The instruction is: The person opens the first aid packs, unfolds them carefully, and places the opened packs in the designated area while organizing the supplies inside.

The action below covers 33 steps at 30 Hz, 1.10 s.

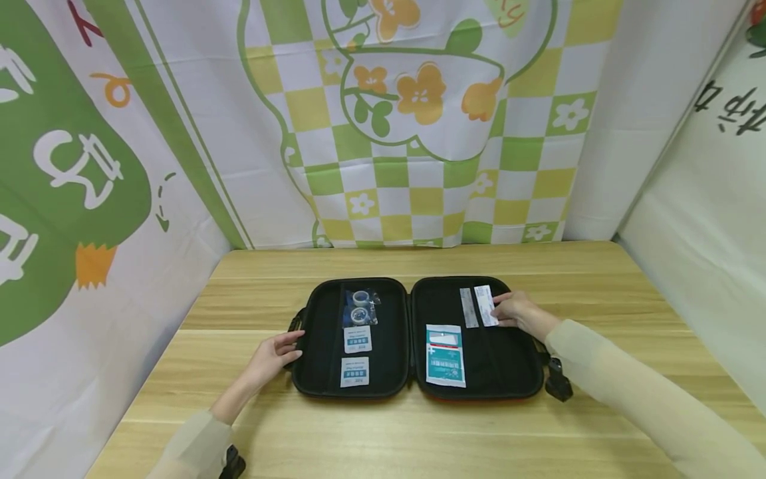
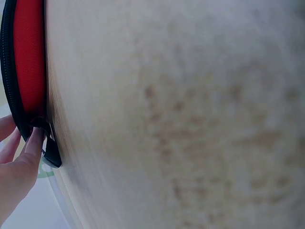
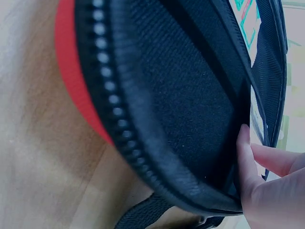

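Note:
A black-lined zip case (image 1: 389,392) with a red shell (image 2: 29,57) lies unfolded on the table. My left hand (image 1: 274,359) holds its left rim, beside the carry handle (image 1: 294,320). Over the right half, my right hand (image 1: 519,311) pinches the edge of a narrow white packet (image 1: 485,301). The thumb and a finger show at the packet and inner divider in the right wrist view. Left of that packet lies a clear narrow strip packet (image 1: 469,307). A teal and white dressing packet (image 1: 445,366) sits lower in the same half.
In the left half are two tape rolls in a clear bag (image 1: 360,307) and two small square sachets, one upper (image 1: 358,340) and one lower (image 1: 355,372). The wooden table (image 1: 383,439) meets printed curtains (image 1: 395,199) behind.

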{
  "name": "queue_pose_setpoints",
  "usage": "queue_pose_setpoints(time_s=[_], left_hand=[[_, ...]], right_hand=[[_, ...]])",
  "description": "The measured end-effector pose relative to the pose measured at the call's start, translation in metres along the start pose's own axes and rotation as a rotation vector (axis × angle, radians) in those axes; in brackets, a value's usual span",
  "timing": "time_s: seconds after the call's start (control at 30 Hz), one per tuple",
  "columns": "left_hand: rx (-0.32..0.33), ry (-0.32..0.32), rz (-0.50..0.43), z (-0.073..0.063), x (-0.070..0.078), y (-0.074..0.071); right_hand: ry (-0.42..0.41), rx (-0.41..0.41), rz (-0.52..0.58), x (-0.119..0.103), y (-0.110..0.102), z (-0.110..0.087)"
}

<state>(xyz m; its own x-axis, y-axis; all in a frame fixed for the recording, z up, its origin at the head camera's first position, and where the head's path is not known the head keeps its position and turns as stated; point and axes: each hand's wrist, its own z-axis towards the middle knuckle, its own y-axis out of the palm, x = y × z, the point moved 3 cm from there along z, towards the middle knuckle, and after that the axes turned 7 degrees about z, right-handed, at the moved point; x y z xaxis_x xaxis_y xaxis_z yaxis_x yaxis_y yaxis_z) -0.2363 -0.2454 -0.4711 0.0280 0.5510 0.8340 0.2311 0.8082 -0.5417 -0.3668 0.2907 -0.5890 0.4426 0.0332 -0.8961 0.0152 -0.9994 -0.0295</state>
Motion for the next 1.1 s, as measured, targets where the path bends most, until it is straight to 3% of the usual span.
queue_pose_setpoints(time_s=[0.1,0.17,0.2,0.33,0.4,0.57,0.63,0.77,0.83,0.93,1.1], left_hand=[[-0.001,0.005,0.001,0.000,0.000,0.000],[-0.003,0.007,0.002,0.000,0.000,0.000],[-0.005,0.008,0.004,0.000,0.000,0.000],[-0.005,0.004,0.001,0.000,0.000,0.000],[-0.004,0.000,-0.001,0.000,0.000,0.001],[-0.001,-0.004,-0.006,-0.001,0.001,0.000],[-0.001,-0.006,-0.006,-0.001,0.001,0.000],[-0.002,-0.012,0.002,-0.002,0.003,0.000],[-0.001,-0.016,0.001,-0.003,0.003,0.000],[0.001,-0.025,-0.007,-0.003,0.003,0.000],[0.003,-0.026,-0.009,-0.003,0.003,0.000]], right_hand=[[-0.017,-0.042,-0.013,-0.008,0.007,-0.017],[-0.025,-0.078,0.007,-0.006,0.007,-0.018],[-0.035,-0.097,0.020,0.003,-0.002,0.000],[-0.032,-0.125,0.006,0.010,-0.006,0.011],[-0.003,-0.086,-0.059,-0.009,0.009,-0.018],[0.050,-0.023,-0.138,-0.073,0.059,-0.119],[0.039,-0.051,-0.110,-0.084,0.069,-0.138],[0.045,-0.077,-0.084,-0.090,0.077,-0.148],[0.056,-0.053,-0.105,-0.089,0.078,-0.143],[0.052,-0.072,-0.115,-0.072,0.068,-0.113],[0.039,-0.185,-0.042,-0.013,0.027,-0.016]])
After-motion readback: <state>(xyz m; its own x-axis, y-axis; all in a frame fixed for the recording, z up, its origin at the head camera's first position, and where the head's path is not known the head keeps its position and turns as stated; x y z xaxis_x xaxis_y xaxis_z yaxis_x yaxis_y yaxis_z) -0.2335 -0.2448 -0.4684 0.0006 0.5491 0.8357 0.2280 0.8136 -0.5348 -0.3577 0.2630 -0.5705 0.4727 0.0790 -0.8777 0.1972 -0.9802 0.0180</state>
